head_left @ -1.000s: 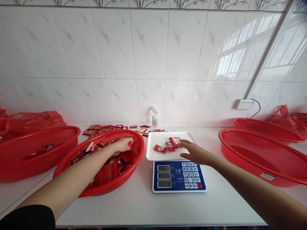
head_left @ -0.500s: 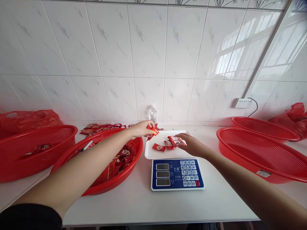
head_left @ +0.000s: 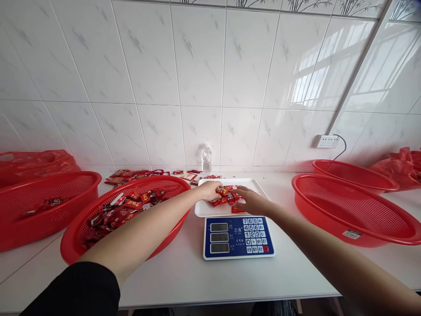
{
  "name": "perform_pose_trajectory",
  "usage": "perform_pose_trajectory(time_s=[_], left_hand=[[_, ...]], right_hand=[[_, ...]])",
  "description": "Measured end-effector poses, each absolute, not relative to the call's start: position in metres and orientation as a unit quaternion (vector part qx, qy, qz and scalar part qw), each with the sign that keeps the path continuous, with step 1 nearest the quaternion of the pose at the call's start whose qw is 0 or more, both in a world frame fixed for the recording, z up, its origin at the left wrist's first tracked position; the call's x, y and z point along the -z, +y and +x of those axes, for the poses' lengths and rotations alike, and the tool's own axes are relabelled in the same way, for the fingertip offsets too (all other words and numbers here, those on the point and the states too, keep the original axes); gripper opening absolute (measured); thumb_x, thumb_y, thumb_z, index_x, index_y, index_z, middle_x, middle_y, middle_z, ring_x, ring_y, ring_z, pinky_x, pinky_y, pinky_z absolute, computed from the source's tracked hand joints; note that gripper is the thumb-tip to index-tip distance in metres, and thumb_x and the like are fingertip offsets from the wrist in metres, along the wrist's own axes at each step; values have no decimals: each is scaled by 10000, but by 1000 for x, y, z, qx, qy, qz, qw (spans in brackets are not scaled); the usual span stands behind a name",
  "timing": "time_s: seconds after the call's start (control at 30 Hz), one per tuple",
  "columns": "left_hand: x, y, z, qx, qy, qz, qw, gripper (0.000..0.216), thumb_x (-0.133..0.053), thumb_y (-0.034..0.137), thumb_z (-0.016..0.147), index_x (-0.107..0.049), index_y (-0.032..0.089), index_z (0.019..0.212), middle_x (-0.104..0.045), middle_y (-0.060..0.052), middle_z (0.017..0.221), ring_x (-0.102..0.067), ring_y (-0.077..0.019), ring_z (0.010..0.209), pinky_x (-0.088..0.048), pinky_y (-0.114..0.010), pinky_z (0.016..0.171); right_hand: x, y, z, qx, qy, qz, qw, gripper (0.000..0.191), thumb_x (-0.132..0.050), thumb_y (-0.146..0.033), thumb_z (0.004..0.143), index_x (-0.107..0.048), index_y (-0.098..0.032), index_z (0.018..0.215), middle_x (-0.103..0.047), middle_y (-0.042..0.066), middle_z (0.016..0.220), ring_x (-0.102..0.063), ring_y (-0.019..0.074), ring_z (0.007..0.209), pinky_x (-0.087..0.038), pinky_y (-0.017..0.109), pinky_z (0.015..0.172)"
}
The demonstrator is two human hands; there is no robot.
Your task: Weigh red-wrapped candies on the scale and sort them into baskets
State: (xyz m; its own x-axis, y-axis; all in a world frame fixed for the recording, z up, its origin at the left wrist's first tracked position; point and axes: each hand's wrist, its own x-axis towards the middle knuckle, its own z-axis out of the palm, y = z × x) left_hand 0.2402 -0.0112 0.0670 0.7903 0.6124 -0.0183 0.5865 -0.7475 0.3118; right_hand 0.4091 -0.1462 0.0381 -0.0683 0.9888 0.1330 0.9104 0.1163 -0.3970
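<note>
Head view is showing both hands meeting over the white scale tray (head_left: 200, 210): left hand (head_left: 210, 190) and right hand (head_left: 248, 201) are curling loosely around red candy packets (head_left: 226, 196), which are risking sliding off the shallow rim

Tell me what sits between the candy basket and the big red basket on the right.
The scale with its white tray, both hands on the red candies, in the head view.
</note>
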Motion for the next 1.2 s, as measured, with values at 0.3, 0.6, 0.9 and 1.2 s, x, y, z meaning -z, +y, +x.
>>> perform_pose_trajectory(time_s=[0.3,0.6,0.9,1.2], left_hand=[[-96,-58,206,-255,346,840,330,375,-517,197,824,-504,225,1198,-579,-80,1230,-560,-189,1110,-454,-314,929],[-19,-138,179,-509,205,766,335,318,-518,271,893,-480,229,1206,-603,-73,1143,-568,-189,1098,-454,-359,969],[39,-104,172,-521,240,782,244,201,-490,222,901,-558,193,1087,-668,-39,930,-651,-150,875,-526,-278,805],[51,-108,161,-543,252,753,272,171,-497,235,899,-567,190,1049,-652,-29,867,-648,-141,799,-536,-265,750]], right_hand=[[-27,-137,425,-79,-727,-658,180,530,-527,-383,840,-451,-251,1348,-404,93,1432,-328,258,1339,-324,402,1060],[-10,-112,418,-7,-727,-673,133,674,-384,-641,849,-331,-282,1417,-387,92,1447,-335,316,1311,-341,478,1001],[-8,-104,433,65,-693,-691,193,369,-344,-426,947,-573,-242,1170,-636,86,1127,-563,234,1028,-419,321,802],[-51,-133,501,127,-567,-766,275,375,-331,-507,920,-588,-246,1002,-696,40,833,-608,182,680,-373,262,567]])
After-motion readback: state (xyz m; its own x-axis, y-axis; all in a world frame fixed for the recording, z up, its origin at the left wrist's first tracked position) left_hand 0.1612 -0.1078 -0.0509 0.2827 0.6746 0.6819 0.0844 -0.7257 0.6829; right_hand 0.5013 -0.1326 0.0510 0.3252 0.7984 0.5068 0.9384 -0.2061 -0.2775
